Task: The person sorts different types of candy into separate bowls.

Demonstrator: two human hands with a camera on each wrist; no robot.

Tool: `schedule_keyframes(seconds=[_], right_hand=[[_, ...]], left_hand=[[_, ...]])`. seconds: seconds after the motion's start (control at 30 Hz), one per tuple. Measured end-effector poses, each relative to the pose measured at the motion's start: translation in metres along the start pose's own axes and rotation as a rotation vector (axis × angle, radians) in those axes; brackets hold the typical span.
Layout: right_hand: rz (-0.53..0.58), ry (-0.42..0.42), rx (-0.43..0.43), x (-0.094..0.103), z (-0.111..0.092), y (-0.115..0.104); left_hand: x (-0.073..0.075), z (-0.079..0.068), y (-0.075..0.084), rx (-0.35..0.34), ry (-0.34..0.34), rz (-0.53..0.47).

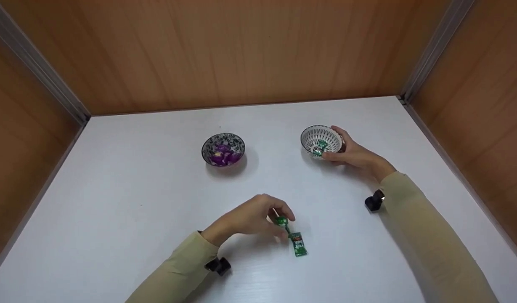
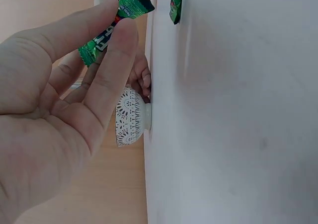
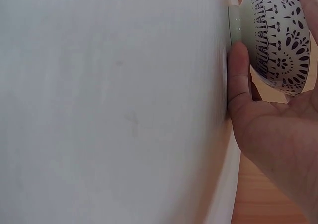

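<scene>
Between thumb and finger my left hand (image 1: pixel 254 214) pinches a green-wrapped candy (image 1: pixel 282 221), seen close up in the left wrist view with its crimped wrapper ends sticking out. Just in front of that hand, a second green candy (image 1: pixel 299 244) lies on the white table. My right hand (image 1: pixel 357 155) grips the side of a white bowl with a dark pattern (image 1: pixel 321 134), thumb at the near rim. Green candy (image 1: pixel 320 147) shows inside this bowl. In the right wrist view a finger reaches under the patterned bowl (image 3: pixel 283 40) by its foot.
A dark floral bowl (image 1: pixel 223 139) with several purple-wrapped candies (image 1: pixel 224 156) stands left of the white one. Wooden panels (image 1: pixel 241 50) enclose the table (image 1: pixel 128 176) at the back and both sides. A black wrist device (image 1: pixel 218 266) is on the left sleeve.
</scene>
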State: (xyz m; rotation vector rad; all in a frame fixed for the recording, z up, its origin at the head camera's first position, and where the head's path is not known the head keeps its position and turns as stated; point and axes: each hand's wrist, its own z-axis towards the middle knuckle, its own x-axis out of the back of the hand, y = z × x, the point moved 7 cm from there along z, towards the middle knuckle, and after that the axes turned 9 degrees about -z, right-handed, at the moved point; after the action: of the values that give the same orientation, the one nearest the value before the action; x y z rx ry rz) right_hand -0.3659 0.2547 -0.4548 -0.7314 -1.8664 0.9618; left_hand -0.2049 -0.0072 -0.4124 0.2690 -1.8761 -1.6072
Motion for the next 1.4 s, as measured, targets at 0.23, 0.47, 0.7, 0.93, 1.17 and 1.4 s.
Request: schedule_keyframes(seconds=[0.23, 0.47, 0.7, 0.93, 1.17, 1.4], right_hand=[[0.022, -0.006, -0.005, -0.002, 0.000, 0.001], [-0.002, 0.012, 0.008, 0.001, 0.000, -0.001], [-0.023, 0.017, -0.016, 0.003, -0.002, 0.001], [-0.010, 0.003, -0.024, 0.000, -0.002, 0.000], [-0.007, 0.018, -0.018, 0.001, -0.003, 0.001], [-0.016, 0.021, -0.022, 0.000, -0.002, 0.001]], left_hand=[[0.011, 0.002, -0.008, 0.035, 0.090, -0.027], [0.020, 0.014, -0.010, 0.075, 0.203, -0.102], [0.026, 0.033, -0.006, 0.059, 0.233, -0.142], [0.027, 0.045, -0.003, 0.071, 0.210, -0.229], [0.027, 0.058, -0.003, 0.117, 0.224, -0.371], [0.035, 0.073, 0.004, 0.126, 0.275, -0.378]])
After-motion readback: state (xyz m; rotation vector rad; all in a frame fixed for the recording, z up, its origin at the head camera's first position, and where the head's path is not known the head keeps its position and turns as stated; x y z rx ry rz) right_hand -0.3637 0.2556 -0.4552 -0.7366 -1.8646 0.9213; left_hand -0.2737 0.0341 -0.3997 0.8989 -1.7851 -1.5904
